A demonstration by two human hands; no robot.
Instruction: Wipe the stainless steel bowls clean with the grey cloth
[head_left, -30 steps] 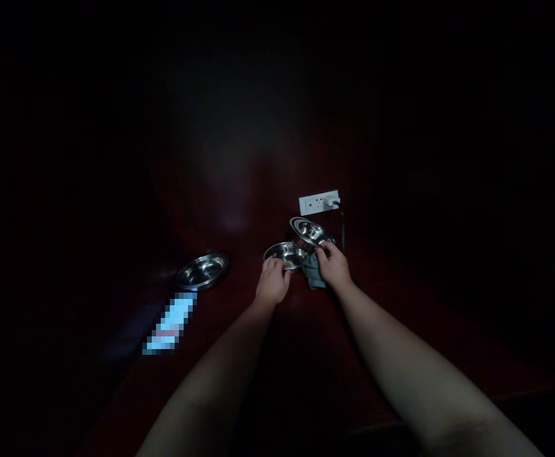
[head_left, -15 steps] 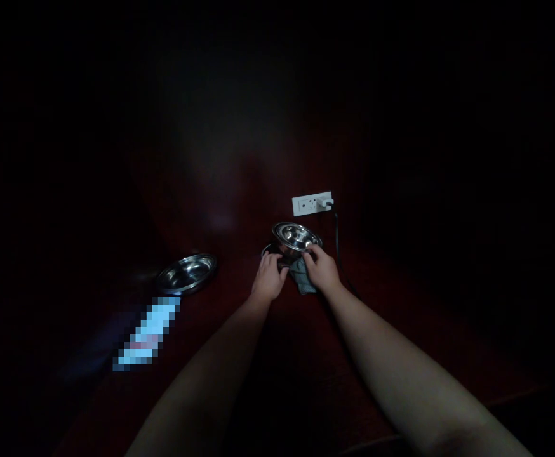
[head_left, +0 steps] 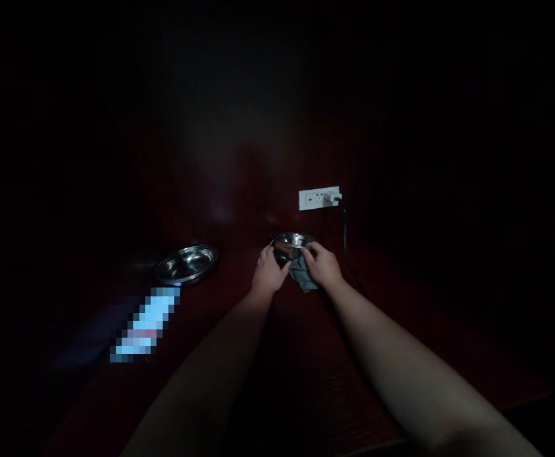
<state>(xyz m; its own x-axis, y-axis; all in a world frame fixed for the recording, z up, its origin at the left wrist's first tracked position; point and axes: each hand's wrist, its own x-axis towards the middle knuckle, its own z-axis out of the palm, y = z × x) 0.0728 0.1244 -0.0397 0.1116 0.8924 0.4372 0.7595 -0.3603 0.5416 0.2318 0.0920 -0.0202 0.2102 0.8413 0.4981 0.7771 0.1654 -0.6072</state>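
The scene is very dark. A small steel bowl [head_left: 291, 242] sits low on the dark red surface [head_left: 306, 355], held between both hands. My left hand [head_left: 268, 273] grips its left rim with curled fingers. My right hand [head_left: 322, 265] grips the right rim and also holds a grey cloth [head_left: 301, 277] that hangs beneath it. The second bowl seen earlier is hidden, apparently stacked under or inside this one.
A wider steel dish [head_left: 187, 264] lies to the left. A pixelated bright blue patch [head_left: 145, 324] lies in front of it. A white power strip [head_left: 319, 198] with a plug and black cable [head_left: 345, 235] sits behind the bowl.
My right hand brought the tilted bowl left over the other bowl and lowered it; both hands now hold the bowls together, low on the surface.
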